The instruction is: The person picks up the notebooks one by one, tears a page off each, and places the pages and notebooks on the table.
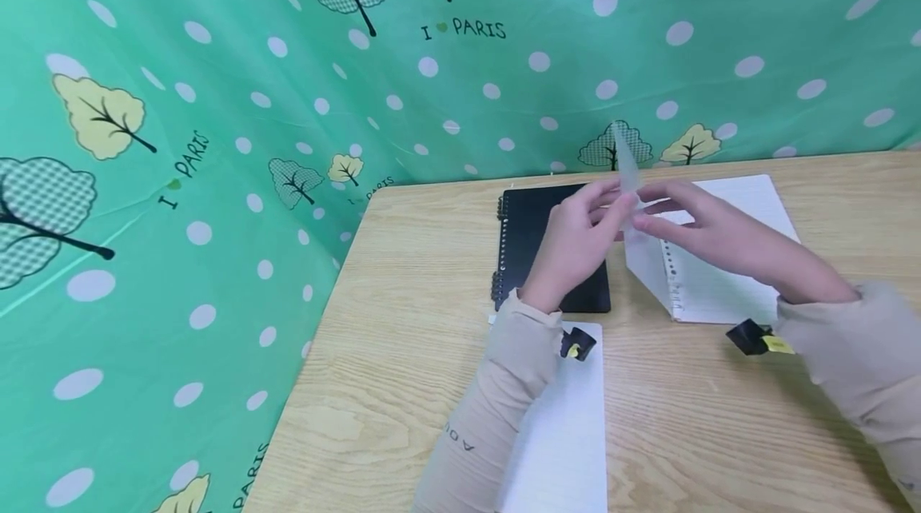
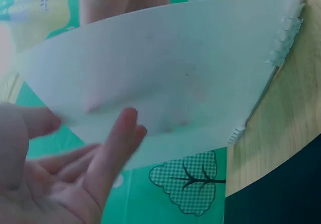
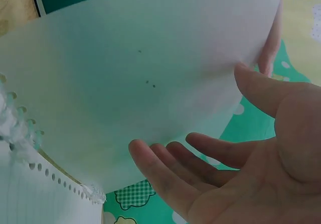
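A translucent, flexible cover (image 2: 190,78) stands up from an opened ring-bound notebook with lined pages (image 1: 727,257). On the cover's left side is my left hand (image 1: 579,229), its thumb by the edge and its fingers extended in front of the sheet in the left wrist view. Opposite it, my right hand (image 1: 701,229) has its thumb tip at the cover and its loosely bent fingers spread along the same face. A row of punched holes and clear plastic binding (image 3: 22,128) runs along the cover's base in the right wrist view.
A black spiral notebook (image 1: 554,217) lies behind my left hand. White lined paper (image 1: 568,417) lies nearer, partly under my left sleeve. All rest on a wooden table (image 1: 403,321), whose back and left edges meet a green patterned curtain (image 1: 432,113).
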Action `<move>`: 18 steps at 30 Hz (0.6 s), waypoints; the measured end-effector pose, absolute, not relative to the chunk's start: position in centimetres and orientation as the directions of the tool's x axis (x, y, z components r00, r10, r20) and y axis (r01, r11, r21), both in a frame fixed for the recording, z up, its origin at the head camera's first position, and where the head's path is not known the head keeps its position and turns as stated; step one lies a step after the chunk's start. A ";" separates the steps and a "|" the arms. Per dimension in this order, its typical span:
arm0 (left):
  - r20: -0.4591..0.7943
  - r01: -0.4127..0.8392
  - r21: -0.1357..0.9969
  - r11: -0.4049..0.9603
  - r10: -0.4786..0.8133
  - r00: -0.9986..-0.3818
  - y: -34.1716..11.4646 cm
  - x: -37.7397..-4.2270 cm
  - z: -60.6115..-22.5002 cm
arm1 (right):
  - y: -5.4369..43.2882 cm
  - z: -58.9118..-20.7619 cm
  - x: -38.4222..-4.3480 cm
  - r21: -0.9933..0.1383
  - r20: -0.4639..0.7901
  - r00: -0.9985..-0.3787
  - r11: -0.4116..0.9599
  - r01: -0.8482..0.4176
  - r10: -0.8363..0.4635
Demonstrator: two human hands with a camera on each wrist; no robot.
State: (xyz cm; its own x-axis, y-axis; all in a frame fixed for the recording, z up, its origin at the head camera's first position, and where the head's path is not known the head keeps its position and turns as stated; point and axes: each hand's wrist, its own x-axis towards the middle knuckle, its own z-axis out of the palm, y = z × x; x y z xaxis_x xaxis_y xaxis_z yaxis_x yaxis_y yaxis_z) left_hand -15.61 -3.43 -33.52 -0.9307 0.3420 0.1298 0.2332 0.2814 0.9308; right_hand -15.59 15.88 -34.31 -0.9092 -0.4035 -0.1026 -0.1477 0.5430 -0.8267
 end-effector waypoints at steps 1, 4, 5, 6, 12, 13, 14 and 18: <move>0.130 0.225 0.933 0.282 0.318 -0.939 -3.5 -15.7 -33.5 | 15.7 -34.4 -15.6 -0.830 -0.098 -0.908 0.536 -0.151 -0.408; 0.118 0.193 0.932 0.307 0.246 -0.962 -3.9 -15.7 -33.3 | 15.3 -34.8 -15.7 -0.843 -0.075 -0.897 0.508 -0.177 -0.436; 0.109 0.178 0.936 0.304 0.231 -0.967 -4.1 -15.8 -33.2 | 15.2 -34.9 -15.7 -0.846 -0.066 -0.892 0.500 -0.187 -0.446; 0.099 0.165 0.939 0.301 0.224 -0.970 -4.3 -15.8 -33.1 | 15.1 -35.0 -15.7 -0.848 -0.057 -0.888 0.492 -0.198 -0.455; 0.004 0.073 0.954 0.290 0.229 -0.973 -5.6 -16.1 -32.5 | 14.8 -35.8 -15.5 -0.840 -0.034 -0.877 0.489 -0.234 -0.479; -0.010 0.059 0.954 0.295 0.229 -0.973 -5.8 -16.2 -32.5 | 14.7 -35.9 -15.4 -0.835 -0.036 -0.877 0.496 -0.237 -0.480; -0.023 0.048 0.953 0.300 0.228 -0.973 -6.0 -16.3 -32.5 | 14.6 -36.0 -15.4 -0.829 -0.038 -0.876 0.505 -0.241 -0.481; -0.065 0.008 0.951 0.309 0.226 -0.972 -6.9 -16.6 -32.6 | 14.3 -36.4 -15.1 -0.797 -0.051 -0.871 0.546 -0.258 -0.488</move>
